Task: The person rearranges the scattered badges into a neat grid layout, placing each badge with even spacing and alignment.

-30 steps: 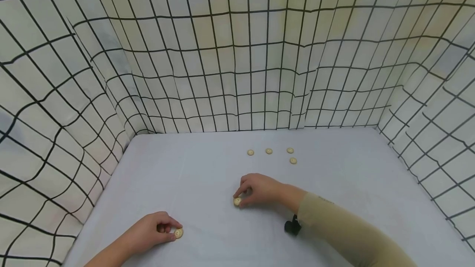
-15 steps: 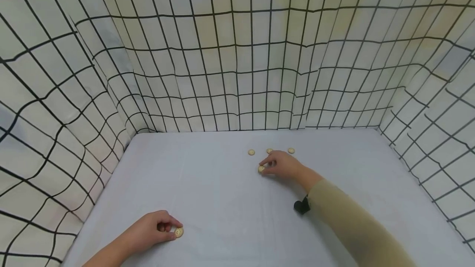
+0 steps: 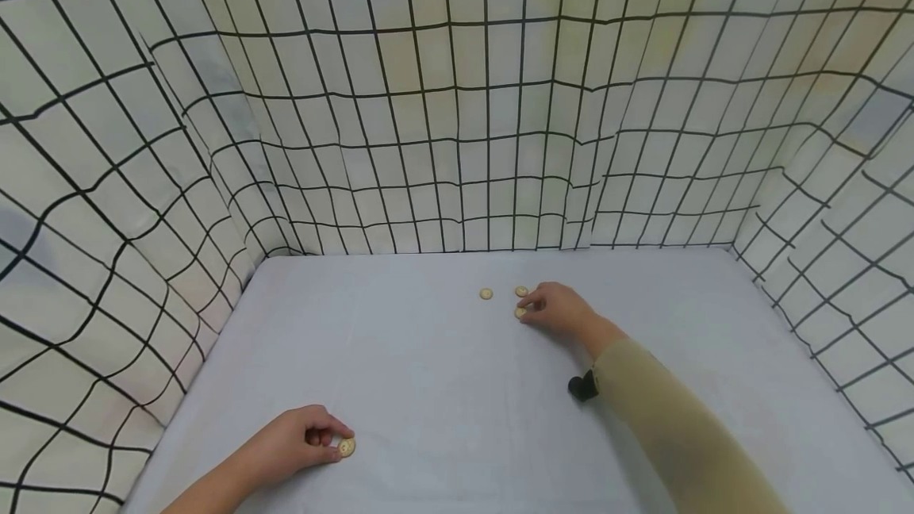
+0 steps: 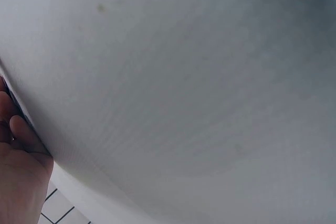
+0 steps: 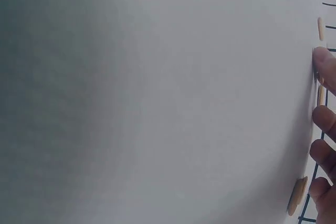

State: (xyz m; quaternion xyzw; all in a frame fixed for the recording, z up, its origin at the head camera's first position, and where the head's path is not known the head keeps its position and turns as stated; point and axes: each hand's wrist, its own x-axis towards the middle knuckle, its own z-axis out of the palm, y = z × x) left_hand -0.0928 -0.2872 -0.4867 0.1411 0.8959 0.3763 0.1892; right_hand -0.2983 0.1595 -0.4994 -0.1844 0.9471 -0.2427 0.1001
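Note:
My left hand (image 3: 289, 444) rests at the front left and pinches a pale round wooden button (image 3: 346, 447) between thumb and fingertips; in the left wrist view only part of the hand (image 4: 23, 161) shows. Farther back on the right, my right hand (image 3: 560, 310) holds another wooden button (image 3: 520, 312) by its edges on the white cloth. Just beyond its fingertips lies a loose button (image 3: 521, 291), with one more (image 3: 486, 293) to its left. In the right wrist view, fingers (image 5: 325, 153) stand at the edge, with overlapping buttons (image 5: 297, 198) low beside them.
A white-covered table (image 3: 400, 355) lies under both hands. White walls with a dark grid (image 3: 443, 141) enclose its back and sides. A small black device (image 3: 583, 386) sits at the right wrist, below the beige sleeve (image 3: 671, 419).
My right hand has carried its button away from the middle, back and to the right, beside the rear row. It now covers the buttons at the row's right end. My left hand stays put.

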